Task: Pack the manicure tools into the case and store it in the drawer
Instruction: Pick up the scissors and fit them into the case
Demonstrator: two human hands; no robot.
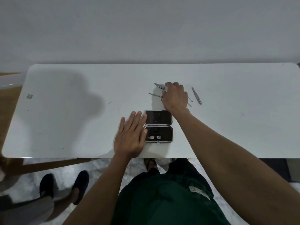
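Note:
A black manicure case [158, 126] lies open flat on the white table [65, 127], with one small metal clipper [154, 137] strapped in its near half. My left hand [131, 135] rests flat, fingers apart, against the case's left edge. My right hand [174, 96] reaches beyond the case, fingers curled down over loose metal tools. A nail clipper [159, 85] pokes out at its fingertips; whether it is gripped is unclear. Small scissors [155, 95] stick out to the left under the hand. Thin tool ends [190, 102] show on its right. Tweezers [196, 95] lie apart, further right.
A wall rises right behind the table's far edge. Another person's feet in dark shoes [65, 184] stand on the marble floor at the near left. A small scrap [29, 96] lies at the table's far left.

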